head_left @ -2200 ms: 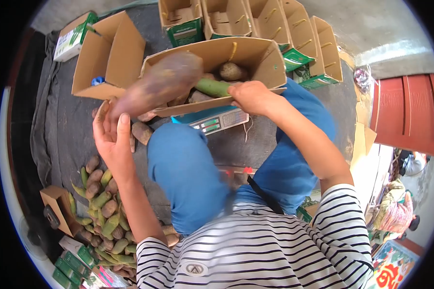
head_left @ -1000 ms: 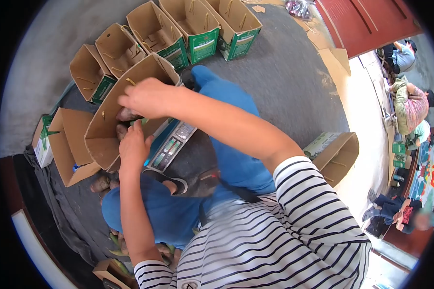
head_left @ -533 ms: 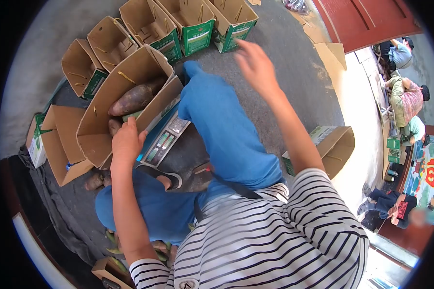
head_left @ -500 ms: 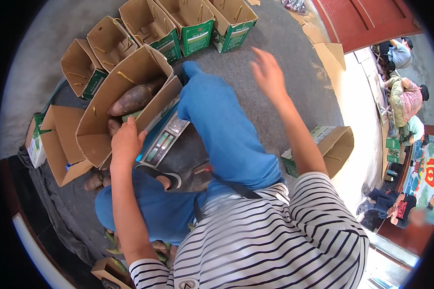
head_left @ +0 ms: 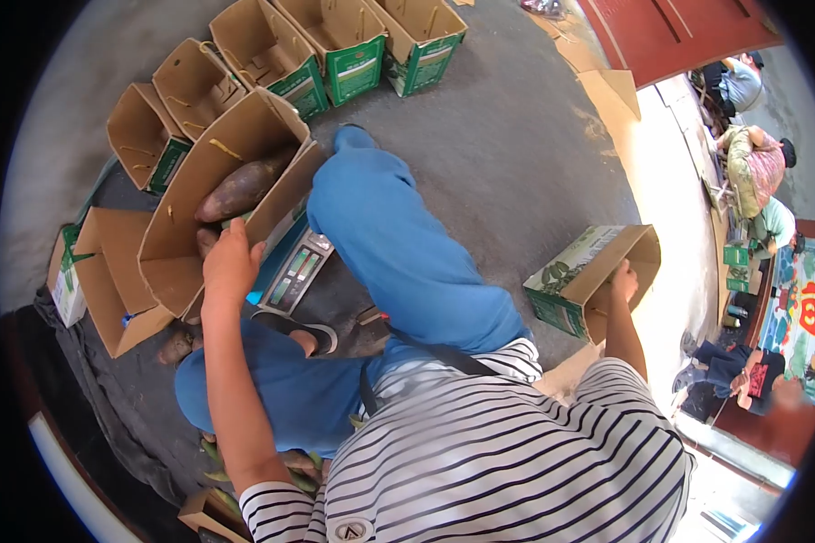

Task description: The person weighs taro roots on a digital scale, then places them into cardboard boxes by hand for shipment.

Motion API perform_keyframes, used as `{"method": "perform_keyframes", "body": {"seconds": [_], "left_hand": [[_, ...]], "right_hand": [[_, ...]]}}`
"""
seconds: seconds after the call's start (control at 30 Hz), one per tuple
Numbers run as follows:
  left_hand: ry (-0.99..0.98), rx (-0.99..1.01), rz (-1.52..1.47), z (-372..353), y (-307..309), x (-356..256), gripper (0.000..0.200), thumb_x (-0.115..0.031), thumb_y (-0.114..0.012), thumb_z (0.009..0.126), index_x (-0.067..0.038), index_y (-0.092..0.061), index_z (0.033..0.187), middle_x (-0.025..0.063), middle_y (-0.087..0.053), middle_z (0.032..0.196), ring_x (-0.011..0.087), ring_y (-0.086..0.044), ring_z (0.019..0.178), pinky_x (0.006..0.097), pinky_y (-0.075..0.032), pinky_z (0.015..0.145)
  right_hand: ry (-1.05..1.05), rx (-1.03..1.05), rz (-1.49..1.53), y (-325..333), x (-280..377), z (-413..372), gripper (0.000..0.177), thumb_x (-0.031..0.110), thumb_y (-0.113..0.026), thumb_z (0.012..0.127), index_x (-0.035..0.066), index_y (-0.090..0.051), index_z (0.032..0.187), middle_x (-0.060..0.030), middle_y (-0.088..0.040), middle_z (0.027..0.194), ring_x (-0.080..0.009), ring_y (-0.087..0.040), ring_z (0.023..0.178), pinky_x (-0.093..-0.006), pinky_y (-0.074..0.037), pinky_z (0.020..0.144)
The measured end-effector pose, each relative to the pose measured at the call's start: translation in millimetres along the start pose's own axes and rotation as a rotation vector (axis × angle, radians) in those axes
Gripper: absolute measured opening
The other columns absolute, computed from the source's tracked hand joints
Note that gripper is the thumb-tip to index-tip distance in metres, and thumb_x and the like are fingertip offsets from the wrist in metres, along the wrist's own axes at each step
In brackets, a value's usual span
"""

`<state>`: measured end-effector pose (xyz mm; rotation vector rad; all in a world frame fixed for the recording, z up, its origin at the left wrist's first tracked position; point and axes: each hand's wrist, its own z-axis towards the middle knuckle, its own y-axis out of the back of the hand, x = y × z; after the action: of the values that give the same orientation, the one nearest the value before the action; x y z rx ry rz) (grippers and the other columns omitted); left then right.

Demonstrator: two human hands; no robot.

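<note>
A large open cardboard box (head_left: 181,195) with long reddish-brown tubers (head_left: 242,190) in it stands tilted on a digital scale (head_left: 296,274). My left hand (head_left: 230,265) is closed over this box's near wall, fingertips at the inside and thumb apart from them; part of the grip is hidden. Off to the right, a smaller green-and-white carton (head_left: 570,271) lies with its open side facing right. My right hand (head_left: 623,284) reaches to the rim of that carton and grips its wall, with some fingers inside.
Several open green cartons (head_left: 353,68) line the far floor. Another open box (head_left: 122,281) stands at the left. Loose tubers (head_left: 177,347) lie by my knee. Green-tipped produce (head_left: 215,462) and a small box (head_left: 210,511) are below. Other people (head_left: 753,167) sit at the right.
My right hand has swung down and right from above the floor to the carton, and now grips its rim. The carton has shifted slightly left. My left hand stays at the large box.
</note>
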<state>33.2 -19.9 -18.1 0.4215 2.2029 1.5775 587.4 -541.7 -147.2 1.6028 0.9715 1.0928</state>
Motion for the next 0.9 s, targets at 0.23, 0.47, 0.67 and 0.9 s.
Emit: {"method": "perform_keyframes", "body": {"seconds": [0.23, 0.47, 0.67, 0.9], "left_hand": [[-0.051, -0.059, 0.004, 1.4, -5.0, 7.0, 0.034, -0.021, -0.064, 0.086, -0.001, -0.048, 0.108, 0.0234, -0.062, 0.101, 0.0408, -0.061, 0.094, 0.0478, -0.050, 0.079], [-0.040, -0.023, 0.051, 10.5, -9.6, 10.4, 0.021, -0.016, -0.054, 0.091, -0.001, -0.048, 0.104, 0.0228, -0.062, 0.098, 0.0408, -0.061, 0.091, 0.0502, -0.049, 0.077], [-0.047, -0.026, 0.051, 11.6, -7.4, 8.7, 0.017, -0.013, -0.053, 0.091, 0.000, -0.048, 0.101, 0.0214, -0.064, 0.093, 0.0399, -0.062, 0.089, 0.0507, -0.048, 0.075], [-0.033, -0.037, 0.044, 11.0, -7.9, 7.2, 0.017, -0.013, -0.054, 0.090, -0.001, -0.048, 0.100, 0.0215, -0.065, 0.091, 0.0401, -0.062, 0.088, 0.0507, -0.048, 0.074]], "right_hand": [[-0.214, -0.260, -0.222, -12.1, -107.8, 38.5, 0.051, 0.038, -0.062, 0.083, -0.002, -0.061, 0.114, -0.0213, -0.063, 0.114, -0.0338, -0.061, 0.106, -0.0434, -0.048, 0.090], [-0.044, 0.100, -0.194, -8.3, -162.5, 29.9, 0.043, 0.031, -0.062, 0.081, -0.006, -0.064, 0.103, -0.0235, -0.067, 0.103, -0.0361, -0.064, 0.099, -0.0427, -0.049, 0.086], [0.162, -0.178, -0.105, -17.5, -152.0, -39.7, 0.038, 0.030, -0.058, 0.083, -0.005, -0.063, 0.098, -0.0270, -0.065, 0.094, -0.0419, -0.063, 0.090, -0.0470, -0.048, 0.082], [0.115, -0.271, -0.123, -16.1, -166.7, -42.0, 0.033, 0.026, -0.059, 0.082, -0.005, -0.065, 0.091, -0.0255, -0.066, 0.086, -0.0416, -0.064, 0.083, -0.0482, -0.049, 0.077]]}}
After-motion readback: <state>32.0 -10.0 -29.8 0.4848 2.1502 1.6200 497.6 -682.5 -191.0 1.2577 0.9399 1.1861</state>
